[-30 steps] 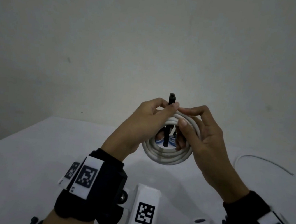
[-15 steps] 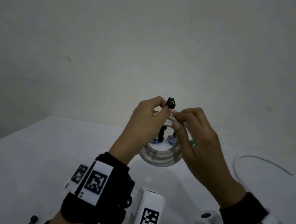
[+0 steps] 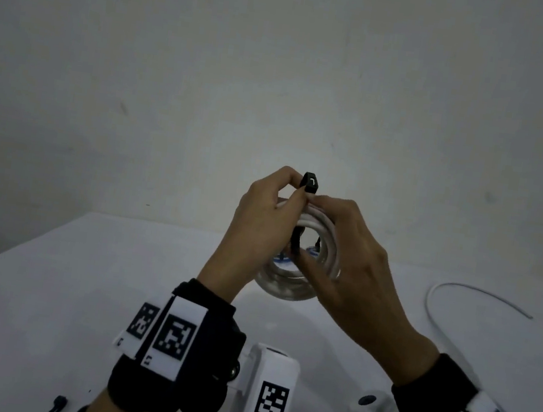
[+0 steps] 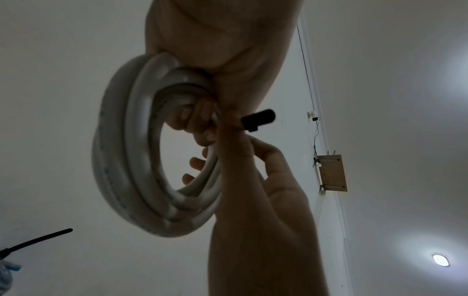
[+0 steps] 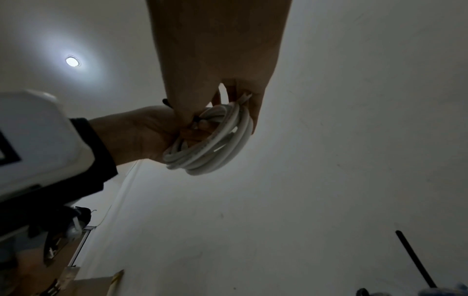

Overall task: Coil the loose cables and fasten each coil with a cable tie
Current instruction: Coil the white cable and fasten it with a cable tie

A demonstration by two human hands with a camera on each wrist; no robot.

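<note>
- Nearest, the left hand (image 3: 261, 218) curls round the top of the white cable coil (image 3: 290, 286), thumb and forefinger pinching the black cable tie (image 3: 310, 183) just under its head.
- The right hand (image 3: 350, 251) meets it from the other side, fingers hooked through the coil; what its fingertips pinch I cannot tell.
- The tie runs upright across the bundle, head above both hands, tail down inside the ring.
- Well beyond the right hand, a loose white cable (image 3: 479, 295) lies uncoiled on the table (image 3: 46, 280).
</note>
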